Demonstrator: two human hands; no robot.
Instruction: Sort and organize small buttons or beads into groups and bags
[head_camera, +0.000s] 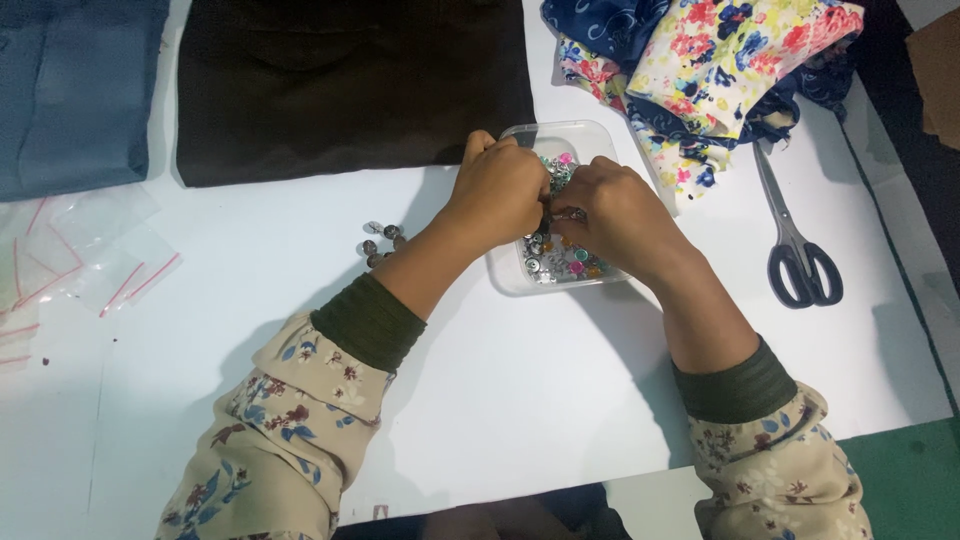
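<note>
my left hand (497, 190) and right hand (617, 213) meet over the clear plastic box (521, 282) of small buttons (556, 262) on the white table (500, 380), fingertips pinched together on one tiny metal piece (568, 214) between them, scissors (797, 250) lying well apart.

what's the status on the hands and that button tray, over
Both hands, left hand and right hand, over clear tray, fingers pinching small buttons. Loose buttons lie left. Scissors right, clear of hands.
</note>
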